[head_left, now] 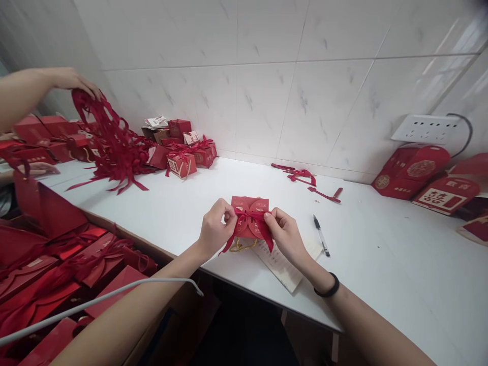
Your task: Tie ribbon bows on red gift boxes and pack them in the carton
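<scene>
Both hands pinch a ribbon bow at the red box.
The box (250, 203) sits between them near the worktop's (366, 274) front edge. Left hand (216, 226) and right hand (285, 234) each grip a side of the ribbon (248, 216); drawing both evenly outward should keep the knot centred, and gentle tension should spare the flaps.
</scene>
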`<state>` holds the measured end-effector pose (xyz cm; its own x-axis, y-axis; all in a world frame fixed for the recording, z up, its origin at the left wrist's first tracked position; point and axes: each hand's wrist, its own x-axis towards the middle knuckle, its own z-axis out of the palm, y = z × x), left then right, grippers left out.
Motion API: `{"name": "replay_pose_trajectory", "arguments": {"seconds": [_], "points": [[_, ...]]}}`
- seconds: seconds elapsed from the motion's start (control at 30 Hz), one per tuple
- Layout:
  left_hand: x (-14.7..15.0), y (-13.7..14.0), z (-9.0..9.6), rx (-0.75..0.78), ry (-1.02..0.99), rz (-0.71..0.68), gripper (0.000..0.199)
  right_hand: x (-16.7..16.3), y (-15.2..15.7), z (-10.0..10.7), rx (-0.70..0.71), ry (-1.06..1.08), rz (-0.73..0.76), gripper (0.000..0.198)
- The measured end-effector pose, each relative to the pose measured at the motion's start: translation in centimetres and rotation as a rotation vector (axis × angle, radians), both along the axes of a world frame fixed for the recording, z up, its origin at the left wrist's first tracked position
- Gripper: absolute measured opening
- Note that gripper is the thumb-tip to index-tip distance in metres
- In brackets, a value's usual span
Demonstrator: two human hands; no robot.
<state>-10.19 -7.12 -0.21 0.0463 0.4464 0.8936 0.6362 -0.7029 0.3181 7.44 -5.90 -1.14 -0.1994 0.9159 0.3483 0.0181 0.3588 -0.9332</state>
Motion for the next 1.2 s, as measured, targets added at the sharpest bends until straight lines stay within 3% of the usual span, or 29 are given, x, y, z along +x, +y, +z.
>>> {"name": "replay_pose_trajectory", "arguments": {"seconds": [0.1,0.27,0.37,0.5,0.73,0.8,0.87,1.0,1.1,1.2], "points": [[-0.2,-0.1,-0.1,-0.044,-0.075,-0.078,0.022,0.0,0.0,-0.1,0.001,0.012,0.012,0.045],[-0.8,0.1,-0.4,-0.207,-0.226,-0.332,0.007,0.1,0.1,0.0,0.018,0.023,0.011,0.044],[-0.6,0.0,-0.2,-0.380,-0.337,-0.313,0.018,0.2,0.1,0.3,0.025,0.031,0.033,0.045],[0.0,-0.1,0.1,-0.581,-0.297,-0.306,0.027,0.0,0.1,0.2,-0.020,0.051,0.086,0.046],[0.1,0.2,-0.1,-0.428,-0.130,-0.158,0.016,-0.3,0.2,-0.1,-0.021,0.056,-0.122,0.032],[0.1,0.2,-0.1,-0.415,-0.119,-0.138,0.012,-0.3,-0.1,0.0,0.130,0.027,-0.247,0.021],[0.1,0.1,-0.1,-0.424,-0.120,-0.138,0.010,-0.2,-0.8,0.2,0.436,-0.068,-0.315,0.010],[0.1,0.0,0.1,-0.439,-0.114,-0.184,0.011,-0.8,-2.2,0.1,1.057,-0.407,-0.099,0.006],[0.0,-0.2,0.3,-0.477,-0.134,-0.238,0.009,-1.4,-2.7,-0.3,1.206,-0.593,-0.033,0.010],[-0.1,-0.3,0.5,-0.509,-0.152,-0.247,0.009,-1.8,-2.6,-0.6,1.185,-0.624,-0.086,0.015]]}}
